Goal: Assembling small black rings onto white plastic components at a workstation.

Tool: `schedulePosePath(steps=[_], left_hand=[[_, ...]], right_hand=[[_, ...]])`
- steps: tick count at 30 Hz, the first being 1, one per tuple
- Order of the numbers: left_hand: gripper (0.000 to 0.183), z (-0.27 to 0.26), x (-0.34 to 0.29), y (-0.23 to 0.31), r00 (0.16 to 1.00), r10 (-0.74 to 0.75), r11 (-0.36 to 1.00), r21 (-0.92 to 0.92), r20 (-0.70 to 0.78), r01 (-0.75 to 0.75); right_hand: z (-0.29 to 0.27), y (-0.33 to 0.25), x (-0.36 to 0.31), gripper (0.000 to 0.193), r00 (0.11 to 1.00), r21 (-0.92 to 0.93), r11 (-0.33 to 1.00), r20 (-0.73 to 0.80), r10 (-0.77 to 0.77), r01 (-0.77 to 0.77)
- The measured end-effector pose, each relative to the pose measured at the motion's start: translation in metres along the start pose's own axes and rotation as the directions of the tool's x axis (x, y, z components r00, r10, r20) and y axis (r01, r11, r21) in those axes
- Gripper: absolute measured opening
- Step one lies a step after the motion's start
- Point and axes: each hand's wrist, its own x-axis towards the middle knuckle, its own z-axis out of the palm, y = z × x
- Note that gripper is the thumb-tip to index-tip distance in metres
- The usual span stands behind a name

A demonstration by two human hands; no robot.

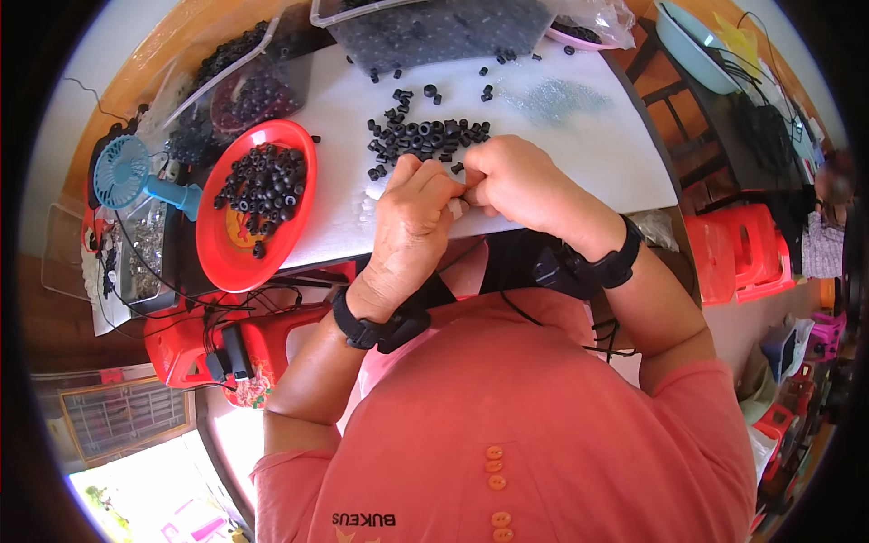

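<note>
head view: left hand point(412, 213) and right hand point(525, 181) met near the desk's point(625, 154) front edge, grip impossible to tell; loose black plastic pieces point(423, 140) remained, red plate point(235, 279) part-filled.

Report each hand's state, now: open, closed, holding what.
Left hand: closed; whatever it may be holding cannot be made out.
Right hand: closed, just beside the left; anything held is hidden.
</note>
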Motion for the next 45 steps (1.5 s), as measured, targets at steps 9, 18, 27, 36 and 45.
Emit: schedulePosePath(steps=[9,18,27,36,45], left_hand=[[0.016,-0.003,0.006,-0.001,0.994,0.091,0.990,0.099,0.059,-0.096],[0.015,-0.018,0.000,0.010,0.989,0.076,0.962,0.269,-0.126,-0.039],[0.022,-0.110,0.006,-0.023,0.942,-0.146,0.859,0.434,-0.302,0.273],[0.020,0.012,0.111,-0.015,0.985,0.081,0.983,0.152,0.154,-0.105],[0.006,0.080,0.156,-0.061,0.968,-0.066,0.846,0.528,0.243,-0.075]], right_hand=[[0.014,0.009,0.005,0.013,0.971,-0.185,0.964,-0.109,-0.213,0.191],[0.007,0.016,-0.023,0.008,0.971,0.204,0.973,-0.232,-0.057,0.106],[-0.029,0.059,-0.025,0.018,0.842,-0.433,0.897,-0.445,-0.305,0.096],[-0.008,0.066,-0.015,0.023,0.815,-0.426,0.888,-0.443,-0.373,0.175],[-0.005,0.078,-0.020,0.020,0.788,-0.218,0.950,-0.534,-0.306,0.222]])
